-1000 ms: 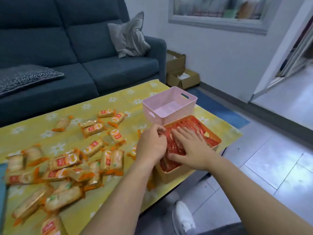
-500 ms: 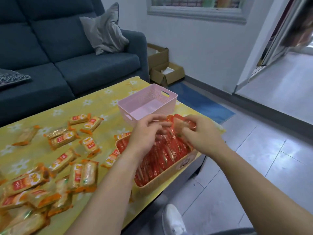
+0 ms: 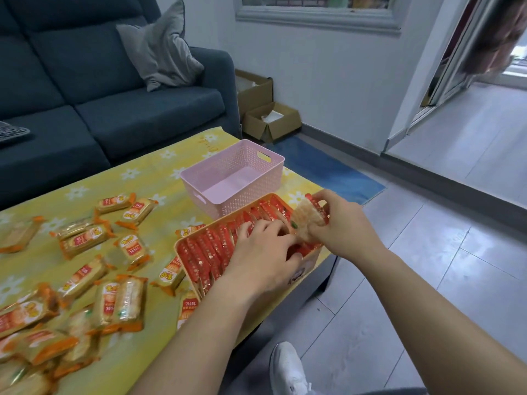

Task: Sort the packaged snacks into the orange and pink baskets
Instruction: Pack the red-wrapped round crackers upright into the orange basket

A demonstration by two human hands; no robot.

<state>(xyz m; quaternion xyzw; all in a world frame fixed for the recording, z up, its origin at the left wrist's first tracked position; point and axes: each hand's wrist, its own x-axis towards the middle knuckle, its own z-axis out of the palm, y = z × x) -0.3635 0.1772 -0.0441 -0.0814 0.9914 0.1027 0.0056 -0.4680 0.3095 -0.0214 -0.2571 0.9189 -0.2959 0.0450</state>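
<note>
The right hand [image 3: 346, 228] has its fingers clamped on 1 snack packet [image 3: 308, 220] over the orange basket [image 3: 305, 266]. The left hand [image 3: 263, 253] is among the red packets [image 3: 205, 255] in that basket; I cannot tell if it grips anything. The pink basket [image 3: 228, 202] is just behind.

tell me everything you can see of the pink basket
The pink basket is pale plastic, rectangular, with perforated walls, a solid floor and slot handles at two ends. It stands upright on the yellow cloth, behind the orange basket; whether they touch is unclear. Nothing shows inside it.
</note>
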